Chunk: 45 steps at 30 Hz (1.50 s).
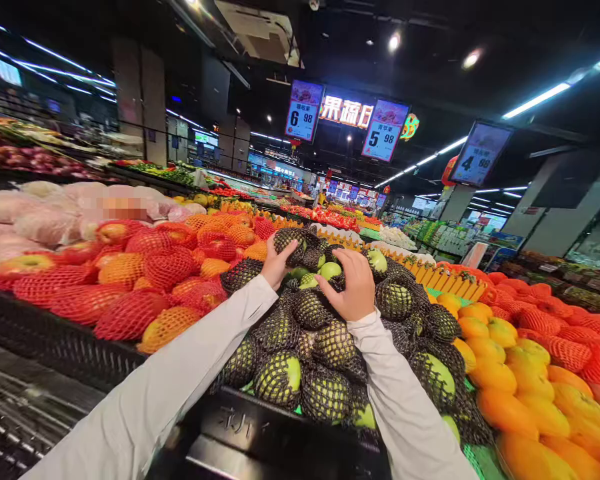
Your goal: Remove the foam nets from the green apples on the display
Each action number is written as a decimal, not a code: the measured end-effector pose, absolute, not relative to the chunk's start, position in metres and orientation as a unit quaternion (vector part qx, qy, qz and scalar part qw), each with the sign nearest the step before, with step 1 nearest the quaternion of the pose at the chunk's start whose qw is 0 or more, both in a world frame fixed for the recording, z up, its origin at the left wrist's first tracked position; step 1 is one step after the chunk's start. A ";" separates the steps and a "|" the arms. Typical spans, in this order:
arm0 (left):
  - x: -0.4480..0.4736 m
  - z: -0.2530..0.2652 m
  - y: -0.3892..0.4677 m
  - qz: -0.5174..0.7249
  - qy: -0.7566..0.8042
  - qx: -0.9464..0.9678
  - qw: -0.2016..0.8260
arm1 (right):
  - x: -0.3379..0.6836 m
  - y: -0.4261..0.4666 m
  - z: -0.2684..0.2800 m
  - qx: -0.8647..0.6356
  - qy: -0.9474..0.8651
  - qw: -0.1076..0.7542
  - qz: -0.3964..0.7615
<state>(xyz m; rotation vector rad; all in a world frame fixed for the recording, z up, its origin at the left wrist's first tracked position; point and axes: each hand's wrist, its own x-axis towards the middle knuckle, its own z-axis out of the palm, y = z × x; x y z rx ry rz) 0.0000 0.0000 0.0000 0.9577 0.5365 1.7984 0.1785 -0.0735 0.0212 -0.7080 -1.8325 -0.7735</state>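
Green apples in black foam nets [325,343] are piled in the middle of the head view. My left hand [276,265] is at the back left of this pile, its thumb and finger curved round a netted green apple [289,237]; the other fingers are mostly hidden. To its right, my right hand [353,283] rests over the pile with thumb and fingers apart, and nothing shows in its grasp. A partly uncovered green apple [330,270] lies by its thumb and fingertips. Both forearms wear light sleeves.
Red-netted apples [167,267] fill the left side, with pale wrapped fruit [45,213] beyond. Oranges [510,387] and red-netted fruit [545,317] lie at the right. A black stand edge [260,433] is in front. Price signs [304,110] hang overhead.
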 end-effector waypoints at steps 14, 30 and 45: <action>0.000 -0.002 0.004 0.753 0.215 0.384 0.489 | 0.178 -0.075 0.021 -0.300 -0.756 0.494 -0.308; -0.022 -0.025 0.037 0.607 0.396 0.682 0.104 | 0.179 -0.073 0.021 -0.300 -0.758 0.493 -0.305; -0.027 -0.048 0.063 0.341 0.480 0.797 0.135 | 0.179 -0.073 0.020 -0.302 -0.756 0.495 -0.303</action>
